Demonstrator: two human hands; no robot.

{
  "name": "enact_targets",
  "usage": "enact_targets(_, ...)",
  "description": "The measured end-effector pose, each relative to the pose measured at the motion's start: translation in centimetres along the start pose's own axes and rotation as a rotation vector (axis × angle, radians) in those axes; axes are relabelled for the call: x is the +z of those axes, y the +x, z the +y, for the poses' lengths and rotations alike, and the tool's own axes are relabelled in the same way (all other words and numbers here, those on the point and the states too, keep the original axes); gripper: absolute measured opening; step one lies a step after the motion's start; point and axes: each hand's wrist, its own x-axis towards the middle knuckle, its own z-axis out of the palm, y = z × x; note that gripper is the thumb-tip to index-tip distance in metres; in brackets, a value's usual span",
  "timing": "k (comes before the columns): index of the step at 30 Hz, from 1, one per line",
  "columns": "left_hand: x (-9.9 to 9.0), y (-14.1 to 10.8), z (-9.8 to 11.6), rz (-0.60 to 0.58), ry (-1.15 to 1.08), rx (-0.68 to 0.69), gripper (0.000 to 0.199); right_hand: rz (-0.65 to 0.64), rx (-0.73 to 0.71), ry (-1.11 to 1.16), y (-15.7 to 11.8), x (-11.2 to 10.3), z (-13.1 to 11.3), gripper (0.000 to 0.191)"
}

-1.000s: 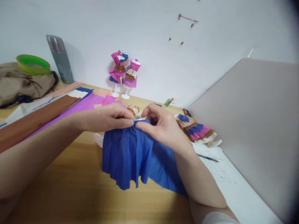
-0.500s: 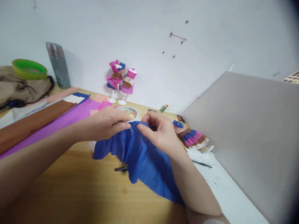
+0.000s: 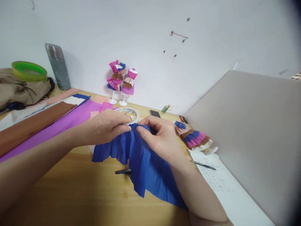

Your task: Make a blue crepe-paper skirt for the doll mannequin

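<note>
A strip of blue crepe paper (image 3: 141, 163) hangs in folds between my hands, gathered along its upper edge. My left hand (image 3: 105, 127) pinches that edge between thumb and fingers. Close beside it, my right hand (image 3: 161, 135) is closed on the same edge, its thumb in front. The long loose part of the strip droops toward my right forearm. Just behind my fingertips lies a roll of tape (image 3: 135, 112), partly covered by my left hand. A dark, thin object (image 3: 122, 171) on the table is half hidden under the paper.
Crepe paper sheets in brown (image 3: 35, 125) and purple (image 3: 77, 114) lie at left, near a bottle (image 3: 58, 67) and green tape (image 3: 29, 71). Two dressed mini mannequins (image 3: 129, 82) stand by the wall. At right are a ruffled dress (image 3: 194, 136), a written sheet (image 3: 211, 175), a pen (image 3: 205, 165) and a grey panel (image 3: 246, 131).
My right fingers have come down onto the blue edge, nearer my left hand. The lower folds of the strip hang slightly lower, and the phone behind is less covered.
</note>
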Motion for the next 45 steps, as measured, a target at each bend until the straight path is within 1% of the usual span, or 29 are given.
enact_targets(3,-0.1,0.0,0.0,0.003,0.002,0.011,0.027,-0.033,-0.021,0.019,0.0,-0.1,0.0,0.008)
enact_targets(8,-0.6,-0.2,0.0,-0.008,0.013,0.004,0.027,-0.105,-0.004,0.026,0.1,-1.1,-0.3,0.007)
enact_targets(11,-0.9,-0.4,0.0,-0.008,0.034,0.006,0.028,-0.125,0.003,-0.029,0.1,-1.6,-0.4,0.011)
enact_targets(15,-1.0,-0.5,0.0,-0.009,0.079,-0.014,0.027,-0.137,0.003,-0.092,0.1,-1.7,-0.7,0.015)
enact_targets(23,-0.6,-0.6,0.1,0.002,0.031,0.026,0.029,-0.182,-0.123,0.029,-0.1,-1.2,-0.5,0.010)
enact_targets(25,-0.6,-0.6,0.3,0.007,0.019,0.028,0.028,-0.184,-0.137,0.048,0.0,-1.3,-0.3,0.010)
enact_targets(29,-0.7,-0.6,0.5,-0.022,-0.002,0.037,0.027,-0.193,-0.134,0.051,0.1,-1.5,0.0,0.011)
enact_targets(34,-0.6,-0.6,0.6,-0.009,-0.027,0.076,0.027,-0.169,-0.138,-0.013,0.3,-1.8,-0.1,0.011)
enact_targets(41,-0.3,-0.5,0.6,0.000,-0.049,0.090,0.030,-0.133,-0.080,-0.090,0.4,-1.6,-0.1,0.013)
enact_targets(45,-0.4,-0.4,0.7,-0.027,-0.057,0.076,0.030,-0.117,-0.063,-0.096,0.5,-1.5,0.0,0.017)
